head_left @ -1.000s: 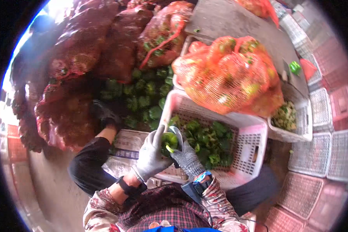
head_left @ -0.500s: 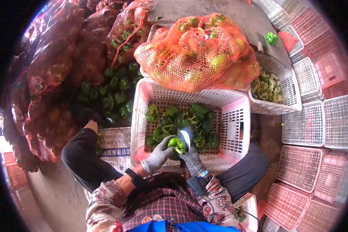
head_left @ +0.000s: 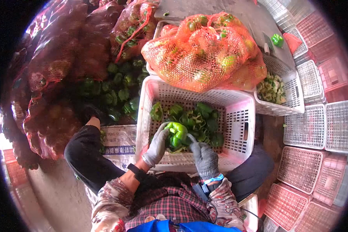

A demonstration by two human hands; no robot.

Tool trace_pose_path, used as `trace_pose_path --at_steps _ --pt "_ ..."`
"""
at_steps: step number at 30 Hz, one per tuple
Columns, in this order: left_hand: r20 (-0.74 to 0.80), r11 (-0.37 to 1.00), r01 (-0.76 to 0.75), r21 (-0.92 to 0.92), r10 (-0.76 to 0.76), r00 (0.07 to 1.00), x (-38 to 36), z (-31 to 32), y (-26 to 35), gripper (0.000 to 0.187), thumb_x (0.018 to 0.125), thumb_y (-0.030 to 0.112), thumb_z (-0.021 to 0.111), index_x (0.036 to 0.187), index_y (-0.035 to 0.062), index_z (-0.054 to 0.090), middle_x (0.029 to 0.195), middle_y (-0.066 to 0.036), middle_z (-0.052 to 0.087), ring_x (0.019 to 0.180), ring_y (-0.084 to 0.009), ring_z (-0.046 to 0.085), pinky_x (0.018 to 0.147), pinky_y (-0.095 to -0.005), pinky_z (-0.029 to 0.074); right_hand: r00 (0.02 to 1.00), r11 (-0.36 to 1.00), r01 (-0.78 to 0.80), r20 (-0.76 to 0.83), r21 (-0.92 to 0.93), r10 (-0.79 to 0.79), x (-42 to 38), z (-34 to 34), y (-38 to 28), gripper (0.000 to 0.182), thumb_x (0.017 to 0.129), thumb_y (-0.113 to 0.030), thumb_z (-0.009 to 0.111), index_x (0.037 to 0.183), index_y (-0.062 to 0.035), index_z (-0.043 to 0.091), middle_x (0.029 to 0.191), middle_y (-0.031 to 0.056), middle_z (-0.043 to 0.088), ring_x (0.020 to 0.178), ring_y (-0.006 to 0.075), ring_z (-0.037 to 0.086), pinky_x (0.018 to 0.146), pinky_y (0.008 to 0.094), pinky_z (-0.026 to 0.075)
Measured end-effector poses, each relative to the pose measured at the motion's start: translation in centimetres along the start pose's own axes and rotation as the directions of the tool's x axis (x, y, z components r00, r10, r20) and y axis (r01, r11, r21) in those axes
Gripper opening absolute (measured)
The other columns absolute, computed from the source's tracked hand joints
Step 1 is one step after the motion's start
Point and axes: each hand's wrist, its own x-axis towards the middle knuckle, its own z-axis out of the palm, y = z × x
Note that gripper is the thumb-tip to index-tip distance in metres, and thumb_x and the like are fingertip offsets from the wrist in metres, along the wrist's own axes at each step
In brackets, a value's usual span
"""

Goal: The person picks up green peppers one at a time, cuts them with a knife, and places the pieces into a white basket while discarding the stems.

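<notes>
My gloved left hand [head_left: 157,148] grips a bright green bell pepper [head_left: 178,135] over the near side of a white plastic crate [head_left: 143,92]. Its stem end faces me. Closed around a knife [head_left: 190,137], my gloved right hand [head_left: 205,159] is just right of the pepper. The short visible stretch of blade lies close beside the pepper's right side, while the handle is hidden in the fist. Below both hands, green peppers and cut pieces [head_left: 205,110] lie on the crate floor.
An orange mesh sack [head_left: 205,54] of peppers rests behind the crate. Dark mesh sacks [head_left: 58,58] and loose peppers [head_left: 120,83] are piled left. At right stand a crate of pale green scraps [head_left: 270,89] and stacked crates [head_left: 303,125]. Another knife [head_left: 267,44] lies on the board.
The left hand has raised and turned the pepper so its stem end shows. My right hand has moved rightward with the knife, whose blade is now less visible. The whole view shifted slightly.
</notes>
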Motion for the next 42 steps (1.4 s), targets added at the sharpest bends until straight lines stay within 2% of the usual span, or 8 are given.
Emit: trace_pose_path --at_steps 6,11,16,18,20,24,29,42 --pt "0.03 0.988 -0.069 0.137 0.066 0.997 -1.7 0.8 1.4 0.04 0.095 0.025 0.041 0.126 -0.0001 0.045 0.109 -0.006 0.056 0.096 -0.0107 0.053 0.081 -0.0235 0.045 0.986 0.984 0.135 0.111 -0.114 -0.123 1.1 -0.8 -3.7 0.019 0.089 -0.023 0.056 0.083 -0.006 0.061 0.072 0.0144 0.061 0.066 0.0343 0.061 0.058 0.0429 0.047" --pt "-0.02 1.0 0.019 0.012 -0.019 1.0 -2.3 1.6 2.5 0.045 0.093 0.038 0.037 0.119 0.0034 0.051 0.088 -0.005 0.059 0.061 -0.0114 0.056 0.044 -0.023 0.043 0.961 0.923 0.143 0.272 -0.356 -0.044 -1.4 0.4 0.0 0.022 0.088 -0.028 0.056 0.083 -0.0076 0.062 0.069 0.015 0.06 0.061 0.0341 0.06 0.054 0.0442 0.047" --pt "-0.072 0.954 0.106 -0.279 -0.131 0.989 -1.4 0.9 4.0 0.035 0.096 0.029 0.038 0.116 0.0051 0.054 0.1 -0.006 0.061 0.086 -0.0144 0.062 0.07 -0.0273 0.052 0.987 0.987 -0.158 0.036 0.032 0.157 -1.9 -1.1 0.8 0.022 0.09 -0.025 0.057 0.085 -0.0043 0.062 0.07 0.0108 0.063 0.063 0.0282 0.063 0.056 0.0387 0.05" --pt "0.104 0.996 -0.077 0.052 0.071 0.992 -0.9 0.7 3.6 0.039 0.096 0.029 0.039 0.122 0.0027 0.051 0.106 -0.006 0.06 0.095 -0.0128 0.058 0.084 -0.0266 0.047 0.923 0.853 -0.381 0.102 0.356 0.37 -1.1 -1.4 -0.2 0.022 0.09 -0.025 0.057 0.089 -0.0032 0.062 0.07 0.0064 0.065 0.063 0.0248 0.064 0.055 0.0357 0.05" --pt "0.28 0.93 -0.052 0.364 -0.056 0.958 -1.4 1.5 5.2 0.04 0.095 0.023 0.046 0.129 0.0008 0.047 0.112 -0.005 0.058 0.1 -0.0116 0.053 0.089 -0.025 0.042 0.807 0.595 -0.589 0.432 0.547 0.402 0.7 -2.9 -2.8 0.032 0.088 -0.032 0.063 0.097 -0.0022 0.061 0.066 -0.0006 0.059 0.051 0.0129 0.056 0.047 0.0257 0.045" --pt "0.21 0.915 -0.12 0.385 0.039 0.977 -3.0 3.0 4.6 0.048 0.096 0.036 0.044 0.13 0.0009 0.044 0.119 -0.009 0.054 0.109 -0.0147 0.05 0.095 -0.029 0.04 0.762 0.5 -0.639 0.57 0.584 0.308 1.3 -1.5 -2.4 0.035 0.085 -0.036 0.065 0.095 -0.0025 0.061 0.065 -0.0026 0.055 0.052 0.0084 0.052 0.05 0.0251 0.045" --pt "-0.033 0.918 -0.191 0.347 0.216 0.976 -4.2 3.5 1.0 0.041 0.096 0.031 0.05 0.124 0.0009 0.045 0.107 -0.007 0.059 0.096 -0.0118 0.054 0.086 -0.0253 0.044 0.941 0.697 -0.303 0.09 0.65 0.325 0.1 3.9 -3.1 0.054 0.082 -0.018 0.067 0.128 -0.0033 0.043 0.106 0.0071 0.058 0.094 0.0159 0.056 0.082 0.0314 0.047" --pt "0.159 0.947 0.025 0.321 -0.08 0.984 -2.3 1.0 -1.9 0.03 0.093 0.03 0.055 0.099 0.0004 0.059 0.084 0.002 0.057 0.077 -0.0053 0.049 0.069 -0.0226 0.044 0.747 0.414 -0.664 0.574 0.622 0.336 -2.4 0.7 0.1 0.051 0.08 -0.03 0.071 0.118 -0.0037 0.05 0.1 0.003 0.059 0.088 0.0114 0.056 0.077 0.0258 0.047"
